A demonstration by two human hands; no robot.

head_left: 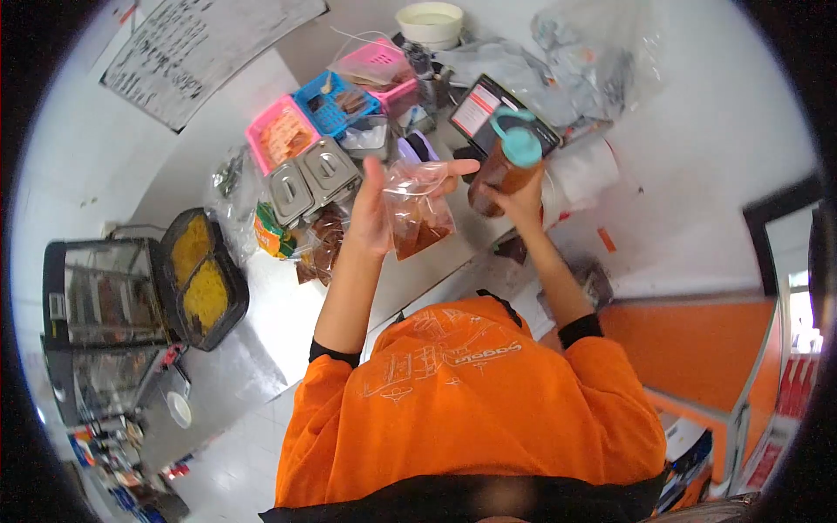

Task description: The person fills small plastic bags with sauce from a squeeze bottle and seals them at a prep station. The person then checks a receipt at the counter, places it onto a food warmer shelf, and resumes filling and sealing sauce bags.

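My left hand (pixel 373 213) has its thumb raised and a finger stretched out to the right. A clear plastic bag (pixel 421 209) with reddish-brown contents at the bottom is held upright in it; part of the grip is hidden behind the bag. To the right, my right hand (pixel 521 202) wraps round a clear bottle (pixel 503 180) filled with something reddish brown. The bottle has a teal lid (pixel 521 146) with a loop and leans slightly. Just left of my left hand, more bags of brown contents (pixel 328 240) lie on the counter.
Two lidded metal containers (pixel 314 179), a pink basket (pixel 283 133) and a blue basket (pixel 334 103) stand beyond my left hand. A tablet (pixel 476 112) sits behind the bottle, near a white roll (pixel 586 179). A display case (pixel 109 296) and a black tray of yellow food (pixel 202 279) are at left.
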